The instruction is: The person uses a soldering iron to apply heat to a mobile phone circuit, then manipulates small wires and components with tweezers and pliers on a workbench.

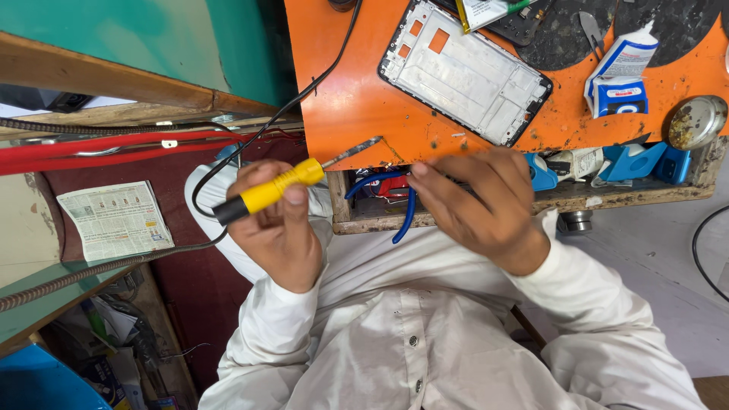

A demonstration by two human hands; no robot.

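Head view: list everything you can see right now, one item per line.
soldering iron: one, yellow handle with black cord, held in the left hand, tip over the mat edge
orange mat: one, covering the bench top
phone frame: one, silver with black rim, lying on the mat
glue tube: one, white and blue, on the mat at right
round metal tin: one, tarnished, at the mat's right edge
blue-handled pliers: one, in the open shelf under the bench
newspaper: one, folded, lower left
left hand: fingers wrapped round the iron
right hand: at the bench edge, contents hidden
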